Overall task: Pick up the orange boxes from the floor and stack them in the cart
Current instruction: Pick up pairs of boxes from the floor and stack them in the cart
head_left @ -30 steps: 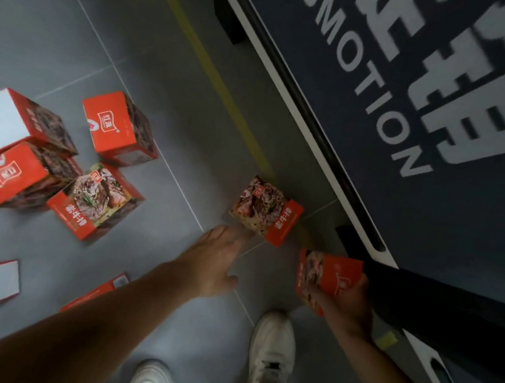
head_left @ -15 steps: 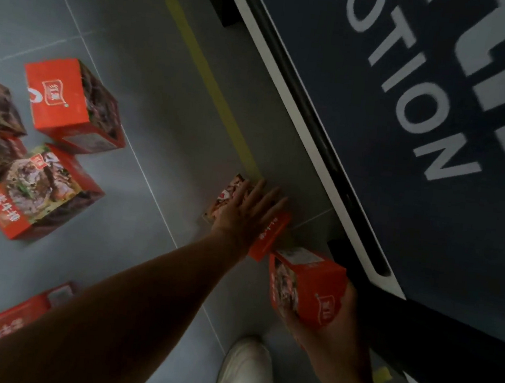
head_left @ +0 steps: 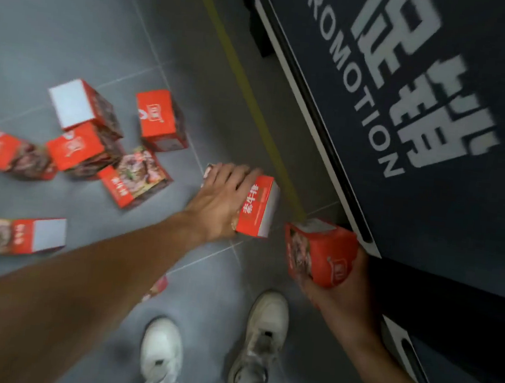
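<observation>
My left hand (head_left: 218,202) grips an orange box (head_left: 257,210) from above, its fingers curled over the top, just above the grey floor. To its right my right hand (head_left: 345,288) holds another orange box (head_left: 321,252) from below, close to the dark cart wall (head_left: 434,147). Several more orange boxes lie on the floor at left: one with a white face up (head_left: 82,107), one upright (head_left: 159,120), one showing a food picture (head_left: 136,180), and others (head_left: 17,235) nearer the left edge.
The dark cart side with white lettering and a white rim (head_left: 313,95) fills the right. A yellow floor line (head_left: 248,92) runs along it. My two white shoes (head_left: 164,359) stand at the bottom on the tiled floor.
My left hand has closed on the box it was touching and lifted it. The right hand keeps its box. The view has swung so more floor boxes show at left.
</observation>
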Available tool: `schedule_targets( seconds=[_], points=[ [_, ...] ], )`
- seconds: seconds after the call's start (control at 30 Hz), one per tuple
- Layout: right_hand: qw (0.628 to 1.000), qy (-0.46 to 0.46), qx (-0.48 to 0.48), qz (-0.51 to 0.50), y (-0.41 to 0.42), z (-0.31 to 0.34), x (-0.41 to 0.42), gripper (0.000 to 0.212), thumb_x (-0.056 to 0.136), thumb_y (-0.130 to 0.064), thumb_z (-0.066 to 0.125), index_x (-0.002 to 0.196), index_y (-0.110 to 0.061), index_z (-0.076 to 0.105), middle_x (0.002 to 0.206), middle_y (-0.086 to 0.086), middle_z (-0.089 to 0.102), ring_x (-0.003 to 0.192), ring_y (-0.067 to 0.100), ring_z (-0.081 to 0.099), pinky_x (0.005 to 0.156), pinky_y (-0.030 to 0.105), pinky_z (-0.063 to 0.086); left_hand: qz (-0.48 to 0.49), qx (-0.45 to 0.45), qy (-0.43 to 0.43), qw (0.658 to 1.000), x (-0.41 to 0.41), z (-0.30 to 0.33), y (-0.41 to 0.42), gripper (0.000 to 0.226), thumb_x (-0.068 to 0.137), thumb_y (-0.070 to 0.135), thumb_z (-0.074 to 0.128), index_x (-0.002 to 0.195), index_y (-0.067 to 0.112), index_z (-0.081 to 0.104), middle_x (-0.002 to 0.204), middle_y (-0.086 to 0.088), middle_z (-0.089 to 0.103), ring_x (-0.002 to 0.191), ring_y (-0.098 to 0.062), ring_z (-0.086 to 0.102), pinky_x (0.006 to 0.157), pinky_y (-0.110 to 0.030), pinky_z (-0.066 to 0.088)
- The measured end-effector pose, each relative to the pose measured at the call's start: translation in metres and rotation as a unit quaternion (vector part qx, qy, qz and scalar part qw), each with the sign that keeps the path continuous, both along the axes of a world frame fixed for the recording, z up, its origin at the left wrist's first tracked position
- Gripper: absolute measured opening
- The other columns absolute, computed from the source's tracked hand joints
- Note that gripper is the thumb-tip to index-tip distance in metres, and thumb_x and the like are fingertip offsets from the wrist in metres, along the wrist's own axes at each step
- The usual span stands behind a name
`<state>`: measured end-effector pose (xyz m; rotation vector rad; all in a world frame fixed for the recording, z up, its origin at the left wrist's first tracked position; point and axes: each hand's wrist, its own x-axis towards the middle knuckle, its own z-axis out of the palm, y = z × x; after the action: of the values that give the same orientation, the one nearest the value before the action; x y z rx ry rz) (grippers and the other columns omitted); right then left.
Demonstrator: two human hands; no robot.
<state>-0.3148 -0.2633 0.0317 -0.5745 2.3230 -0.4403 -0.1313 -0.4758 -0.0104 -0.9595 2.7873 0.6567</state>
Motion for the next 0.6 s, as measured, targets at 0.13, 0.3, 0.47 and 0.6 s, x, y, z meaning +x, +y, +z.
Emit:
schedule_targets(
  seconds=[0.13,0.3,0.47,0.6],
  points=[
    [0.998,0.018,-0.024,0.060,-0.014,0.098,0.020,0.108,0.052,-0.059,0.093,0.141,-0.033,0.037,0.115,-0.002,0.064,0.093,0.019,0.068,0.079,0.037,0.058,0.063,0.032,0.028,0.997,0.038,0.105,-0.003,0.118,0.052,0.040,0.083,0.153,0.011,0.027,0.144,-0.013,0.040,0.134,-0.035,0.039,0.113,-0.053,0.030],
    [0.990,0.009,-0.060,0.129,-0.038,0.218,0.043,0.104,0.057,-0.046,0.093,0.142,-0.040,0.034,0.127,-0.006,0.062,0.111,0.016,0.063,0.092,0.043,0.056,0.176,0.059,0.096,0.978,0.087,0.233,0.001,0.126,0.051,0.033,0.093,0.154,0.012,0.024,0.150,-0.010,0.035,0.141,-0.030,0.034,0.118,-0.051,0.028],
    [0.976,0.034,-0.055,0.209,-0.071,0.323,0.067,0.107,0.056,-0.048,0.093,0.144,-0.036,0.032,0.130,-0.005,0.060,0.114,0.022,0.064,0.092,0.050,0.056,0.278,0.094,0.179,0.939,0.136,0.342,0.012,0.129,0.052,0.038,0.096,0.155,0.015,0.020,0.154,-0.005,0.031,0.145,-0.023,0.031,0.119,-0.053,0.030],
    [0.963,0.046,-0.073,0.257,-0.097,0.401,0.091,0.106,0.057,-0.048,0.093,0.143,-0.036,0.032,0.128,-0.007,0.060,0.112,0.020,0.064,0.091,0.050,0.056,0.335,0.101,0.232,0.908,0.173,0.424,0.018,0.123,0.056,0.030,0.096,0.154,0.017,0.023,0.152,0.000,0.034,0.142,-0.014,0.032,0.119,-0.039,0.031]
  ],
)
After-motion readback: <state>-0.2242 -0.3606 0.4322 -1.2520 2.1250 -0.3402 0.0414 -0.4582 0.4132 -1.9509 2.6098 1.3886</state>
